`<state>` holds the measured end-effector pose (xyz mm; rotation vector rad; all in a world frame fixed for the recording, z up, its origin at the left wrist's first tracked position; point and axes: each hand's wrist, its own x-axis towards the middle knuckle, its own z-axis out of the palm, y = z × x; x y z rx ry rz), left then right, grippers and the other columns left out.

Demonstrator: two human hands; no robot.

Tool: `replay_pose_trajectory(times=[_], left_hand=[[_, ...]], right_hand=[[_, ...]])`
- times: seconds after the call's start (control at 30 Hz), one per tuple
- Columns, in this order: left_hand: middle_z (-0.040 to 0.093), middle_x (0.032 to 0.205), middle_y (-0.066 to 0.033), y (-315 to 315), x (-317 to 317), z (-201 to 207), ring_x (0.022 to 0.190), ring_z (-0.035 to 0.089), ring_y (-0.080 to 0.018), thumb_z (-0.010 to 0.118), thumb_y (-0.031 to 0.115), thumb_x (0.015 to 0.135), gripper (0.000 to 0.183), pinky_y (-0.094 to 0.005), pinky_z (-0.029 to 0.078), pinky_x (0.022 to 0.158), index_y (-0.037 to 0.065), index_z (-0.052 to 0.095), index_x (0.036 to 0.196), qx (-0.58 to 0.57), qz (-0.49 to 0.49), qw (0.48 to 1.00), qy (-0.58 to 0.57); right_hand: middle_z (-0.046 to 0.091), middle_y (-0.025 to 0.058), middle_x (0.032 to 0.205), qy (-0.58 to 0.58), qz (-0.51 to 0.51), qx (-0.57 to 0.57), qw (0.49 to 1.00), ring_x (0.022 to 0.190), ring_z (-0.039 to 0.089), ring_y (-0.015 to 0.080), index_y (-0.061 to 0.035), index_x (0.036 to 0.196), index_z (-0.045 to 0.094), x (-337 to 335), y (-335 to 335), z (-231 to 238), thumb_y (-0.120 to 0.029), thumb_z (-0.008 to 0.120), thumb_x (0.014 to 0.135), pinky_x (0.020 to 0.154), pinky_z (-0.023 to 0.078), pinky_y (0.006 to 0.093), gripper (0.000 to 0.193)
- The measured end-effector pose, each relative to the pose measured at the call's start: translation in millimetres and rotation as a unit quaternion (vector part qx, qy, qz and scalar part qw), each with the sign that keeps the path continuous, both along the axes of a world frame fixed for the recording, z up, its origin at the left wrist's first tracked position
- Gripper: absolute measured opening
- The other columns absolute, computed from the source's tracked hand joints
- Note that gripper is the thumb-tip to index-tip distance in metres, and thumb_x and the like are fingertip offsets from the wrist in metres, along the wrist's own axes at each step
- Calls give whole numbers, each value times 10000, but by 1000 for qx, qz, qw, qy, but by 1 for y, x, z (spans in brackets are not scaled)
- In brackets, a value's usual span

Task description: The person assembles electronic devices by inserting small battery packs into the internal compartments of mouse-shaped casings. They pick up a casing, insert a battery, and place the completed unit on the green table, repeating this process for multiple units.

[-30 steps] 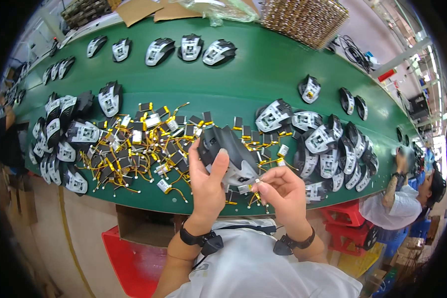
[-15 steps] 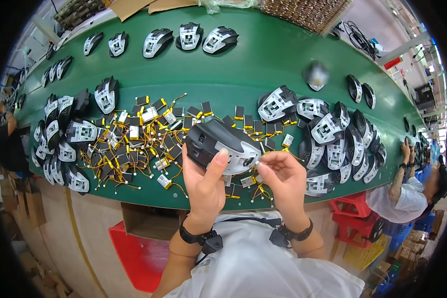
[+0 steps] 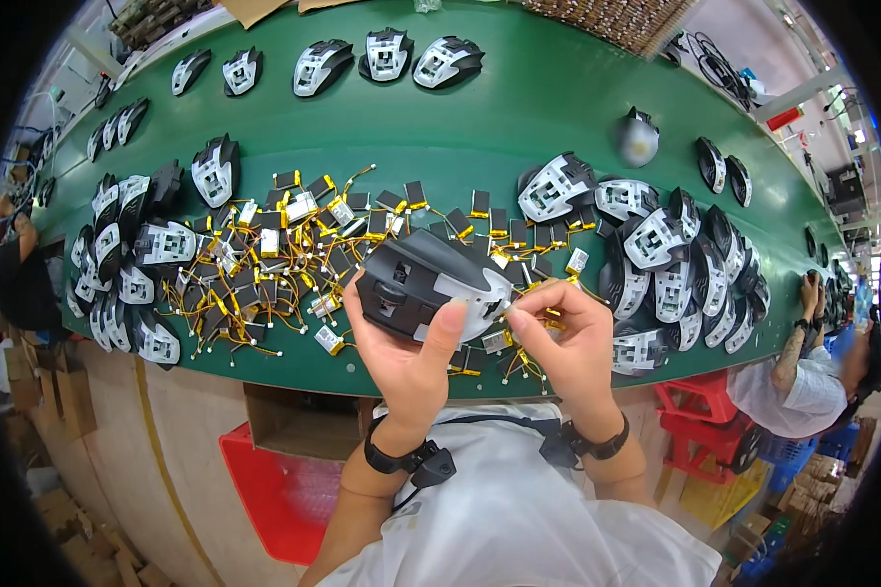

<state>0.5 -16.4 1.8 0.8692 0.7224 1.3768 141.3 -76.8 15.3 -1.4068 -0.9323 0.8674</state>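
Note:
My left hand (image 3: 406,377) grips a black and silver computer mouse (image 3: 431,274), thumb on the near side and fingers beneath. The mouse is tilted, its silver end toward my right hand (image 3: 573,342). Thumb and forefinger of that hand are pinched together at the silver end; whatever they hold is too small to make out. Behind and left of the mouse lies a loose heap of small flat batteries (image 3: 268,243) with yellow tape, thin leads and white connectors. A silver battery (image 3: 329,338) rests near the table's front edge, left of my left hand.
Similar mice are piled at the right (image 3: 656,240) and left (image 3: 166,243) of the green table (image 3: 440,127); more stand in a back row (image 3: 387,57). Below the front edge are a cardboard box (image 3: 308,423) and red bin (image 3: 274,499). Another person (image 3: 793,391) works at far right.
The mouse has turned in my left hand, showing more of its black side. My right fingertips stay at its silver end, slightly higher. The whole view has shifted a little.

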Motion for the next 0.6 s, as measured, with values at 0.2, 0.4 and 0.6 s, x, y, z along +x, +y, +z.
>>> replay_pose_trajectory(times=[0.2,0.4,0.6], left_hand=[[544,1146,-115,-7,0,2,998,591,-158,808,17,753,788,-293,510,857,24,279,1337,31,22,999,19],[535,1159,-129,-10,-2,-1,1010,602,-172,803,-1,748,801,-301,525,849,29,263,1339,49,9,998,46],[531,1168,-132,-11,0,-4,1000,613,-177,813,21,741,821,-301,538,835,32,252,1340,106,-10,992,68]], right_hand=[[613,-18,727,-14,15,-11,1000,596,459,16,-7,795,625,-5,6,9,-26,709,813,538,364,189,88],[587,-28,704,-11,36,-22,999,595,439,13,-9,770,597,-3,7,8,-20,704,796,522,343,188,111],[563,-36,694,15,72,-49,996,602,432,9,-7,768,580,4,8,8,-23,709,794,529,353,190,132]])
